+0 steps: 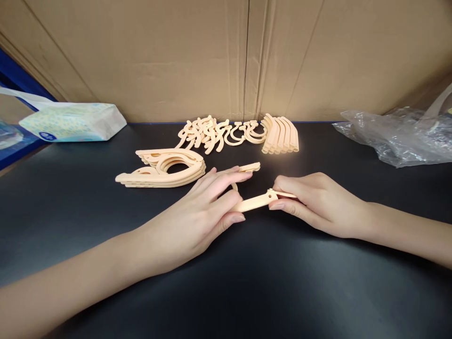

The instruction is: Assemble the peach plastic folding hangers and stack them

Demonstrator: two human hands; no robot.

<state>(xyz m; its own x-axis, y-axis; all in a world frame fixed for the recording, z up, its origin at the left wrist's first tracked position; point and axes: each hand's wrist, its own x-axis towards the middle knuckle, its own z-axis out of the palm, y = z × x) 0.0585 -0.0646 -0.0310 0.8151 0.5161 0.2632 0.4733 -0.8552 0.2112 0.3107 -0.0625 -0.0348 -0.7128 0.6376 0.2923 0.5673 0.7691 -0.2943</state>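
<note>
Between our hands (208,216) we see a hanger (256,202) of smooth moulded plastic with a soft satin sheen. Just beyond them to the left, the stacked hangers (158,179) look like the same even plastic, as do the hooked pieces (212,134) and curved arms (280,136) farther ahead of us. Under our hands the desk (247,282) is smooth and faintly glossy. Past it we face matt, lightly creased cardboard (176,61). Far left of our hands, a packet (70,123) wears shiny printed film; far right, a clear plastic bag (406,136) looks glossy and crinkled.
</note>
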